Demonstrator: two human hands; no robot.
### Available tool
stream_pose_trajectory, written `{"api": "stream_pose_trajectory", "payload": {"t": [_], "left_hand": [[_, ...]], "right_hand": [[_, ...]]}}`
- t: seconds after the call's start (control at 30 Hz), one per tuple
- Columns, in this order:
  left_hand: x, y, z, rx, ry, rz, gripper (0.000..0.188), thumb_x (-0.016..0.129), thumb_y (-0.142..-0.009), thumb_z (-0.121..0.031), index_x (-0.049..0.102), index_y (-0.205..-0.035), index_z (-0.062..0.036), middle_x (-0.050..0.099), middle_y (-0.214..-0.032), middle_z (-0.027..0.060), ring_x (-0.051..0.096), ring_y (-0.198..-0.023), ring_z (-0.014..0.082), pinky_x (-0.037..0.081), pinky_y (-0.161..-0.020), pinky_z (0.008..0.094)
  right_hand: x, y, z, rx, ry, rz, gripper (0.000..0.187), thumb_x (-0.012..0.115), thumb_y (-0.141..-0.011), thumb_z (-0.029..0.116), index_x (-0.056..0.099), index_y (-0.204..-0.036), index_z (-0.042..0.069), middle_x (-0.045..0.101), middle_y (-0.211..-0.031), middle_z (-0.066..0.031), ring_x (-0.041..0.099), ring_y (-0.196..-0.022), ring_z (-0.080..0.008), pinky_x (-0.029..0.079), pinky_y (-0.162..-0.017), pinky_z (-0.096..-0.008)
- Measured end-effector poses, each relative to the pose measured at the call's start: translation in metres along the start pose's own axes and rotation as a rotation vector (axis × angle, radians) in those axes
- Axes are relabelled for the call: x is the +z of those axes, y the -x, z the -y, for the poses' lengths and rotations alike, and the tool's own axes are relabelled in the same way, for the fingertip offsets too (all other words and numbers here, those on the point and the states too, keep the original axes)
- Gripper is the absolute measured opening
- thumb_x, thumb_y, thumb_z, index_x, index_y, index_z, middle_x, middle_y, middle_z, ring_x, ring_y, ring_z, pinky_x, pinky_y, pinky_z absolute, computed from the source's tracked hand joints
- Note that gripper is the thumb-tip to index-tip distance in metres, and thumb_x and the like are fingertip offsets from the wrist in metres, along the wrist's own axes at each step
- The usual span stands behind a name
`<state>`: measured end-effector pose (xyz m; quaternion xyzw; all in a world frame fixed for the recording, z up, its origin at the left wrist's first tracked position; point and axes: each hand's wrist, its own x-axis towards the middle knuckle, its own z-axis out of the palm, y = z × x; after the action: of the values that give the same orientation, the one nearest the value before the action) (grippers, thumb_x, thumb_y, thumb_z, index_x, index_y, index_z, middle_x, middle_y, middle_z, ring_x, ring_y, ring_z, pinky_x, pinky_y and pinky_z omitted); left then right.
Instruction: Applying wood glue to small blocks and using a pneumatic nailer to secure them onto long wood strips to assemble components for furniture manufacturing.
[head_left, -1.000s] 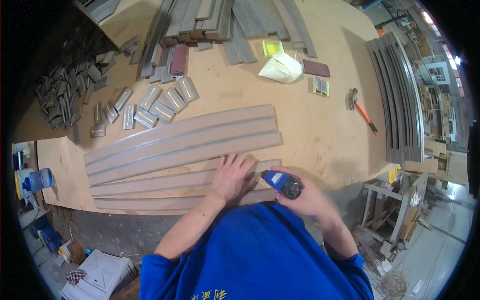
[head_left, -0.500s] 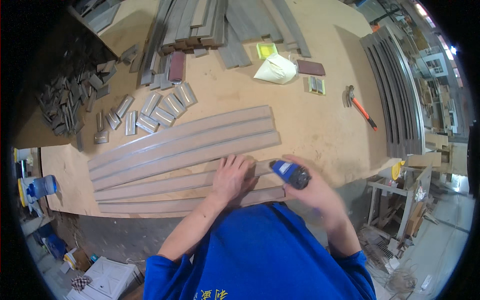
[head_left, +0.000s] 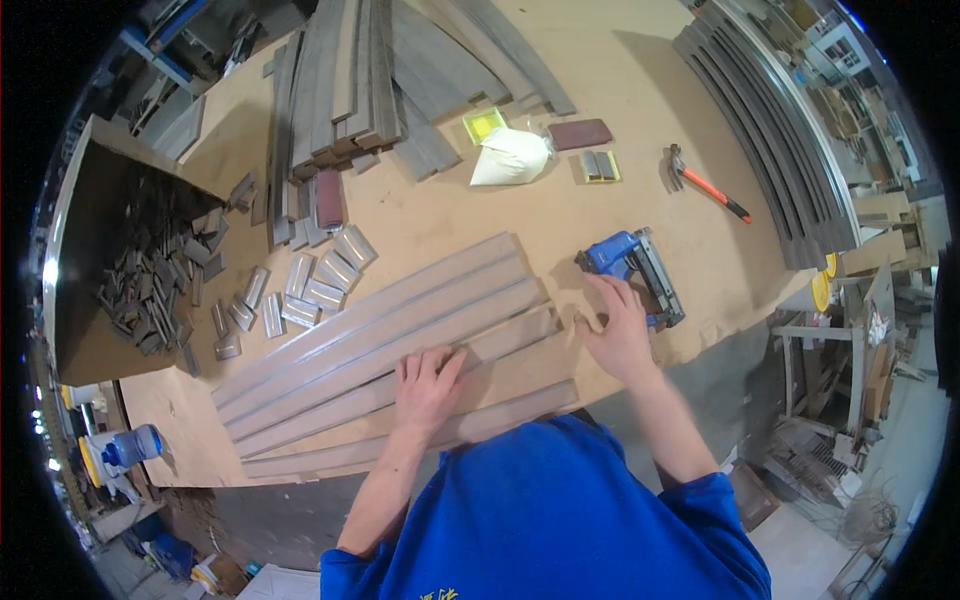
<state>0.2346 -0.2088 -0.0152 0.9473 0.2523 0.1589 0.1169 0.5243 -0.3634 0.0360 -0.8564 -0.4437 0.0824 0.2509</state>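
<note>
Head: blue nailer (head_left: 658,278), blue shirt (head_left: 560,500) (yellow lettering (head_left: 440,594)).

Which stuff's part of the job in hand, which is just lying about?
Apparently in use:
- long strips, left hand on them
- blue nail gun, right hand beside it

Apparently just lying about:
- hammer
- white bag
- blue jug

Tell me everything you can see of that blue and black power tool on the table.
The blue and black power tool has a hard-looking blue body, a black end and a long, dark, metallic-looking bar. It lies on the tan wooden tabletop, right of the long brownish strips. The person's open right hand is beside it; whether the fingertips touch it is unclear.
</note>
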Motion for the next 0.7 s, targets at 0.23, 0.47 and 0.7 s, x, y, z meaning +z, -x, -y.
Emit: {"api": "stream_pose_trajectory", "payload": {"t": [0.23, 0.47, 0.7], "left_hand": [[-0.027, -0.012, 0.015, -0.01, 0.106, 0.01, 0.044, 0.088, -0.078, -0.024, 0.074, -0.119, -0.0197, 0.063, -0.122, 0.0047, 0.059, -0.113, 0.0282, 0.044, -0.097, 0.0464], [-0.033, -0.082, 0.135, -0.286, -0.098, -0.106, 0.053, 0.08, -0.082, -0.017, 0.065, -0.133, -0.0171, 0.061, -0.134, 0.0113, 0.054, -0.127, 0.0367, 0.043, -0.108, 0.0527], [-0.061, -0.156, 0.168, -0.374, -0.227, 0.367, 0.095, 0.087, -0.075, -0.034, 0.043, -0.158, -0.0159, 0.054, -0.149, 0.0147, 0.043, -0.143, 0.0381, 0.032, -0.121, 0.0538]], "right_hand": [[0.005, 0.04, -0.006, 0.17, -0.298, 0.032, 0.053, 0.076, -0.085, 0.011, 0.064, -0.136, 0.006, 0.061, -0.136, -0.0164, 0.06, -0.121, -0.0357, 0.056, -0.093, -0.04], [0.025, 0.06, -0.026, 0.04, -0.093, -0.002, 0.054, 0.078, -0.081, 0.009, 0.065, -0.134, 0.007, 0.063, -0.133, -0.0153, 0.056, -0.121, -0.0379, 0.045, -0.105, -0.0479], [0.03, 0.054, -0.019, 0.116, -0.117, 0.006, 0.056, 0.078, -0.081, 0.014, 0.064, -0.135, 0.008, 0.063, -0.132, -0.0143, 0.055, -0.121, -0.0388, 0.044, -0.103, -0.0495]]}}
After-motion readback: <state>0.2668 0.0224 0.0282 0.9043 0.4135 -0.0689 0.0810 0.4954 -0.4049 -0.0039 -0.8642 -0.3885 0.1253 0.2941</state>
